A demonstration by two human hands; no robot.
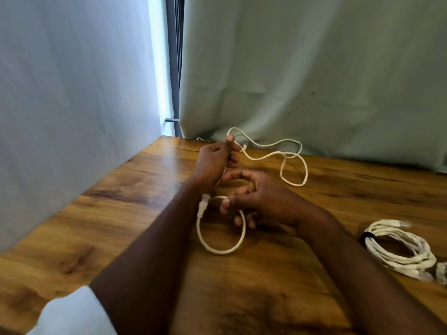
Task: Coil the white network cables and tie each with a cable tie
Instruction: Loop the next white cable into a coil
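Head view looks down on two bare forearms meeting over a wooden bench (125,213). Her or his left hand (212,158) is raised a little farther out, its fingers pinching the white network cable (266,154) near the thumb tip, I'd say to feed slack toward the coil. The right hand (251,197) sits nearer, fingers curled round the first loop (220,250), which hangs low over the wood with a plug (202,204) at its left side; holding it there seems meant to keep the ring's size while more turns are laid on. The rest of the cable trails in loose bends toward the back edge, well apart from the loop, so most of it is not yet wound. Off to the right lies a finished bundle (399,247), coiled with a dark cable tie (367,236) round it. Pale curtains (314,68) hang behind the bench, with a bright gap and a dark frame (174,56) between them.
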